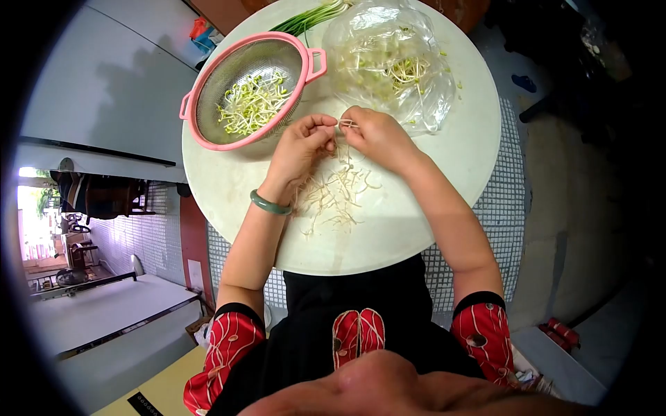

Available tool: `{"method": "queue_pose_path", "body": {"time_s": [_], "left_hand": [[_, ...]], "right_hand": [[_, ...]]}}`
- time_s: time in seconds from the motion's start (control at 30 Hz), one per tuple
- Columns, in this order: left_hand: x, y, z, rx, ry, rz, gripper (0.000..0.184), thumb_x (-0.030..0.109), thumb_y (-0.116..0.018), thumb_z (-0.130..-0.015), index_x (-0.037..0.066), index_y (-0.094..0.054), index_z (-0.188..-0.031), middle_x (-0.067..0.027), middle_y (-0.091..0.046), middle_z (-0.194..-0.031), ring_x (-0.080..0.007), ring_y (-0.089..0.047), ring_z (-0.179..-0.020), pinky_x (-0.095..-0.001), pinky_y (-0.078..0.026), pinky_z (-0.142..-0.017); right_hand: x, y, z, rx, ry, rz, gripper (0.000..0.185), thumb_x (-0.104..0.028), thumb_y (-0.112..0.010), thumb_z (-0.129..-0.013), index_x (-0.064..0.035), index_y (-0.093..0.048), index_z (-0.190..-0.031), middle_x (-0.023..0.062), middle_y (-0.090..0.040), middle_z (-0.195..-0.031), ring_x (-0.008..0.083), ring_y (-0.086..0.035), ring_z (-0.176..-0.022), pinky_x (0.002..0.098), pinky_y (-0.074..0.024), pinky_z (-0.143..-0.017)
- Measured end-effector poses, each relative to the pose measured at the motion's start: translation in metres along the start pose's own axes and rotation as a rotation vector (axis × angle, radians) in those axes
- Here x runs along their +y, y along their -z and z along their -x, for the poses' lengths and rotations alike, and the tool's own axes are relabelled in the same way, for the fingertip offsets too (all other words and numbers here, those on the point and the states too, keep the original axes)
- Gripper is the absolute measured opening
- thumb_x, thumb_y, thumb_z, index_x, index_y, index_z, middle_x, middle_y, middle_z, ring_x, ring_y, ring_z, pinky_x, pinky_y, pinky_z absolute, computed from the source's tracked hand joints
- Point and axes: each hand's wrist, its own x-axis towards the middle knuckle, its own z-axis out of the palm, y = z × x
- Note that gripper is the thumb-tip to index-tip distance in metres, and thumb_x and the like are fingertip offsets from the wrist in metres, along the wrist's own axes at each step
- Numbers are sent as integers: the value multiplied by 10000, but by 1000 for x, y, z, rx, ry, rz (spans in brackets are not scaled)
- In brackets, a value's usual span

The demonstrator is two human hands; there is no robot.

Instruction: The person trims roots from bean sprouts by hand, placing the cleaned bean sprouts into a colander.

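My right hand [378, 139] is closed on a few pale bean sprouts [349, 123], whose ends poke out between thumb and fingers. Close against it, my left hand [304, 147] has its fingertips pinched at the tip of one of these sprouts. Below both hands lies a loose scatter of thin bean sprout roots [333, 195] on the round white table [388, 246]. A pink-rimmed strainer [300, 97] to the upper left holds a heap of bean sprouts [255, 104] with yellow-green heads. A clear plastic bag [368, 76] with more sprouts sits beyond my right hand.
Green onions [309, 19] lie at the table's far edge, between the strainer and the bag. A few stray sprout bits are by the bag's right side. Small tiles [496, 229] cover the floor around the table. A slipper [524, 83] rests on the floor at right.
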Motion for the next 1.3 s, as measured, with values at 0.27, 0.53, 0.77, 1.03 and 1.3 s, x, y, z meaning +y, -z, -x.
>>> {"method": "queue_pose_path", "body": {"time_s": [0.27, 0.53, 0.77, 1.03, 1.3], "left_hand": [[-13, 5, 16, -2, 136, 710, 235, 89, -425, -986, -58, -530, -1136, -134, -583, -925, -214, -560, -810, -337, -501, -757], [-28, -32, 44, -195, 131, 1007, 348, 172, -327, -1021, -38, -475, -1255, -167, -555, -1223, -265, -570, -1132, -409, -478, -1000], [-29, -37, 66, 7, 32, 1193, 315, 125, -372, -1003, -15, -486, -1261, -153, -564, -1210, -268, -537, -1170, -405, -462, -1014], [80, 51, 32, -115, -564, 483, 189, 153, -502, -987, 23, -613, -1067, -110, -627, -1089, -195, -579, -946, -296, -460, -746], [75, 79, -6, 457, -822, -1319, 145, 153, -660, -876, 40, -664, -967, -91, -666, -1009, -284, -603, -946, -400, -448, -813]], "right_hand": [[-6, -2, 1, 89, -120, -481, 195, -208, -649, -884, -13, -639, -885, 134, -682, -807, 189, -655, -701, 326, -500, -640], [-61, -7, 11, -42, 64, -463, 105, -132, -619, -894, -29, -598, -891, 61, -614, -846, 169, -604, -856, 330, -496, -752], [-61, -6, 12, 107, 532, -382, 92, -80, -656, -818, -32, -637, -894, 88, -633, -932, 272, -605, -931, 361, -495, -828], [-1, 26, -2, 224, -163, -153, 133, -161, -664, -870, -34, -682, -907, 112, -631, -882, 257, -638, -806, 363, -511, -719], [15, 2, 1, 134, -92, 292, 94, -174, -683, -835, -103, -717, -887, 66, -611, -910, 254, -617, -921, 392, -524, -766]]}}
